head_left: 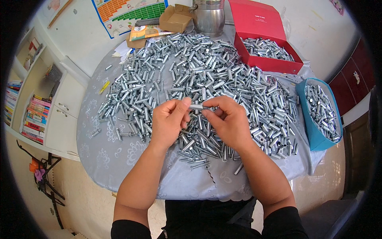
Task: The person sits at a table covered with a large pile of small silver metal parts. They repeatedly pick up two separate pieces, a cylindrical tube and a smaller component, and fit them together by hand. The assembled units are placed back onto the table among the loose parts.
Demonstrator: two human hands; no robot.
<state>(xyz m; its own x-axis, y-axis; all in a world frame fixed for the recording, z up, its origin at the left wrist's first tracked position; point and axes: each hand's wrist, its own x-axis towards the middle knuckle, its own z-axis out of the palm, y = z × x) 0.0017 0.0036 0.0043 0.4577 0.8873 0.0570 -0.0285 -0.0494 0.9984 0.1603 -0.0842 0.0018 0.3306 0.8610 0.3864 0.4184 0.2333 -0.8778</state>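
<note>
Over the middle of the table, both my hands hold a shiny metal sleeve anchor (pixel 196 106) level between them. My left hand (pixel 166 123) pinches its left end between thumb and fingers. At the other end, my right hand (pixel 230 124) closes its thumb and forefinger on the narrower tip; whether that tip is a separate bolt is too small to tell. Beneath and beyond them spreads a large heap of loose silvery sleeves and bolts (pixel 215 81).
A red lidded box (pixel 274 65) full of metal parts stands at the back right, a teal fabric bin (pixel 324 143) of parts at the right edge. Behind the heap are a steel pot (pixel 209 18) and a cardboard box (pixel 175 19). A yellow pen-like item (pixel 104 87) lies left on the grey tablecloth (pixel 107 159).
</note>
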